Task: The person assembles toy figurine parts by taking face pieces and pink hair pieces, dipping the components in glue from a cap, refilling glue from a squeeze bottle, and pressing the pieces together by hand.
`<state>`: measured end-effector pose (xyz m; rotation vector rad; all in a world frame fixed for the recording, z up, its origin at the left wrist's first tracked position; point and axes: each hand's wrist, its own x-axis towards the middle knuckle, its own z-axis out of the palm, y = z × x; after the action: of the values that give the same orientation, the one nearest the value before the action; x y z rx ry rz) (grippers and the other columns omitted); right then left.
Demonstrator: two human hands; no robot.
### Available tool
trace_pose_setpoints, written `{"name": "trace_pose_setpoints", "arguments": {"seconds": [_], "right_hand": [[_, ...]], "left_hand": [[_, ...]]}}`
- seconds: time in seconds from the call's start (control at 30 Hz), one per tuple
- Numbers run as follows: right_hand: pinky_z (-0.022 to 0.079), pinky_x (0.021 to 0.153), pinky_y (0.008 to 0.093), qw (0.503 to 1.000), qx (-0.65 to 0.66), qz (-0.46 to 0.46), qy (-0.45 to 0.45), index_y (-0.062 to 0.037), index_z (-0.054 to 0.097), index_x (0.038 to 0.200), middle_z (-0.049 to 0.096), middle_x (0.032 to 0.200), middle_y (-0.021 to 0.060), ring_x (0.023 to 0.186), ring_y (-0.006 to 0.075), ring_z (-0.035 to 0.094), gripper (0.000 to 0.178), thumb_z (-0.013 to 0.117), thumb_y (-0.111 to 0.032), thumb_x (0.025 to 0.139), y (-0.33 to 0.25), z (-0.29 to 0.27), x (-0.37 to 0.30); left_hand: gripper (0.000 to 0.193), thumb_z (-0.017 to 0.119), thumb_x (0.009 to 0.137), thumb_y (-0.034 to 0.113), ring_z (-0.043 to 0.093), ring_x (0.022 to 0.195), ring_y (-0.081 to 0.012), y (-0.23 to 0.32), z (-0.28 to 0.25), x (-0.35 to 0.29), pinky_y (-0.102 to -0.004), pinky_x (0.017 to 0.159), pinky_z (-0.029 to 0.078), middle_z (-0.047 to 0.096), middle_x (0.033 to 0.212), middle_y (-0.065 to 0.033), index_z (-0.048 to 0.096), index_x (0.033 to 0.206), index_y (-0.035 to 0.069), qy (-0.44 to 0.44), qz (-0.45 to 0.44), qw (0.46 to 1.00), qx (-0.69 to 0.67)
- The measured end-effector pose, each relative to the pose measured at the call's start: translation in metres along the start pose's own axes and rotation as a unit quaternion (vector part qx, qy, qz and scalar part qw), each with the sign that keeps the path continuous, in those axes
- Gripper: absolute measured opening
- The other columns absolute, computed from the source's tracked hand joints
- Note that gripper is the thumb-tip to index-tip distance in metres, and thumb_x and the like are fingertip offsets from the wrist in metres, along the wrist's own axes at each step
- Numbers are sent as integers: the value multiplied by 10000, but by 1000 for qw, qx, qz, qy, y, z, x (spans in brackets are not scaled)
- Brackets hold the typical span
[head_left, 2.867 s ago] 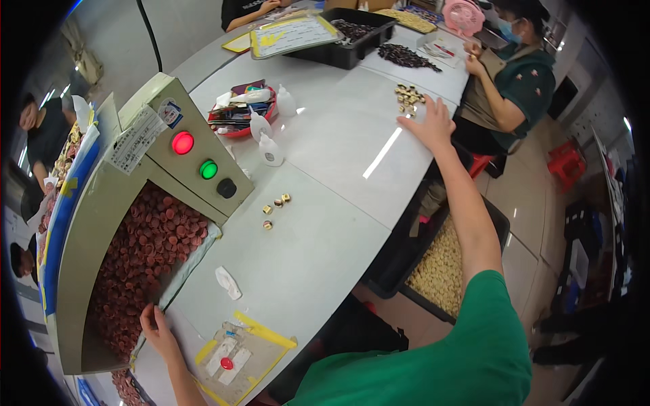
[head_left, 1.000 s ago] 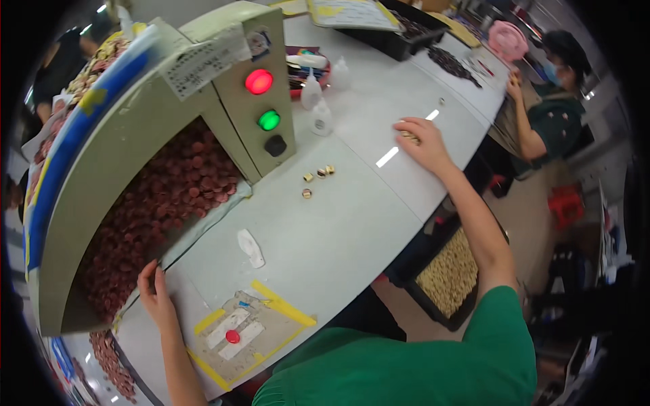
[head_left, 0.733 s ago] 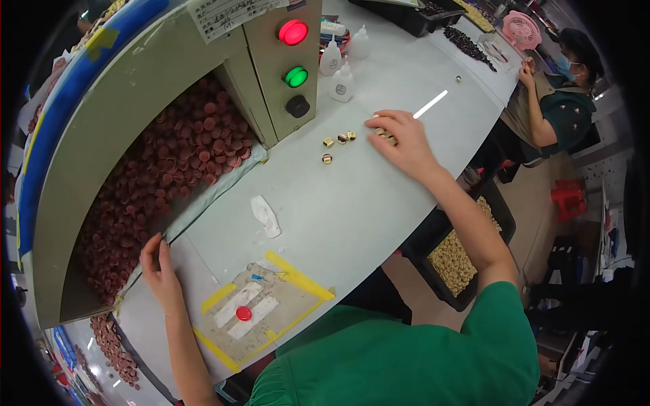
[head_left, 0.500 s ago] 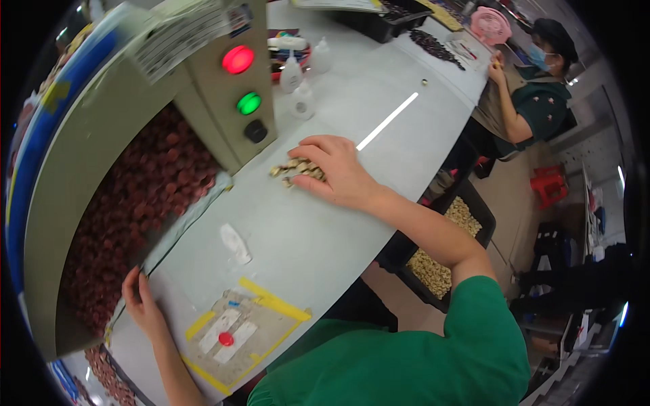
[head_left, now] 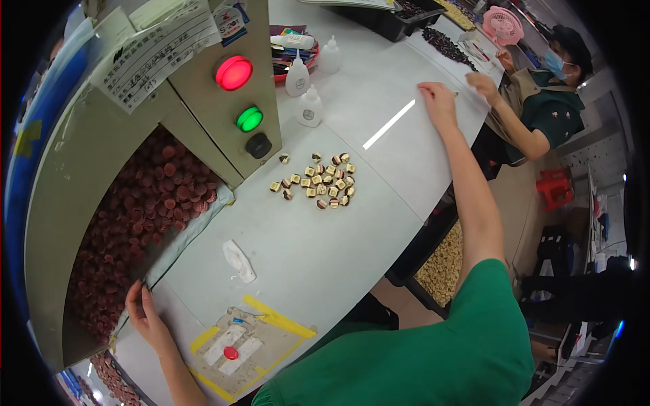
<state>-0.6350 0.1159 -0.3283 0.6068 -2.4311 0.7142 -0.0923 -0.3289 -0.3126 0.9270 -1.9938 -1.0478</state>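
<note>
Reaching toward the right edge of the desk [head_left: 291,254], my right hand [head_left: 441,107], closure unclear, has released the cream-and-brown pieces [head_left: 328,179], now gathered as 1 loose cluster beside the machine [head_left: 200,91]; my left hand [head_left: 150,326], fingers apart, lies opposite.

On your table [head_left: 305,250], the blocks [head_left: 328,179] lie beyond the sheet [head_left: 269,335] at the near edge, right of the machine [head_left: 203,108] with discs [head_left: 162,189] inside, squeeze bottles [head_left: 309,111] behind the blocks.
</note>
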Motion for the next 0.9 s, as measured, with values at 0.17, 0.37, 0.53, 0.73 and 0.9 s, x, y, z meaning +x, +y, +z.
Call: {"name": "trace_pose_setpoints", "arguments": {"seconds": [0.17, 0.37, 0.53, 0.73, 0.9], "right_hand": [[461, 832, 332, 984, 134, -47, -112, -77, 677, 981, 635, 997, 115, 958, 249, 583, 151, 636, -93, 836, -93, -12, -44], [440, 906, 405, 982, -74, -11, 172, -160, 683, 1027, 613, 1059, 122, 1010, 287, 573, 199, 645, -229, 844, -40, -17, -13], [498, 748, 364, 998, -8, 58, -11, -108, 667, 976, 591, 926, 130, 837, 289, 607, 147, 623, -185, 859, -23, -12, -32], [489, 699, 317, 977, 169, 43, -127, -67, 653, 933, 570, 882, 98, 744, 202, 583, 141, 656, -173, 840, -126, -28, -81], [476, 674, 276, 955, 270, 104, -68, -52, 647, 906, 549, 899, 71, 693, 148, 541, 166, 696, -184, 817, -130, -47, -101]], "left_hand": [[224, 546, 941, 129, 518, 1022, -137, -3, -7, -2, -255, 928, 384, 590, 1090, -58, 593, 1105, -16, -3, 13, 999, 42], [224, 563, 928, 136, 521, 1027, -152, -4, -3, -2, -260, 927, 381, 591, 1087, -57, 600, 1100, -2, -3, 40, 999, 37], [218, 597, 910, 138, 531, 999, -151, -4, 3, 1, -262, 899, 400, 587, 1074, -65, 621, 1085, 11, -5, 41, 998, 37], [234, 615, 894, 160, 542, 1011, -162, -16, -11, 4, -272, 889, 409, 605, 1069, -74, 626, 1083, 23, -1, 73, 995, 66], [236, 624, 893, 189, 544, 969, -160, -2, -8, 2, -267, 859, 416, 586, 1031, -75, 632, 1067, 31, -1, 58, 998, 33]]}}
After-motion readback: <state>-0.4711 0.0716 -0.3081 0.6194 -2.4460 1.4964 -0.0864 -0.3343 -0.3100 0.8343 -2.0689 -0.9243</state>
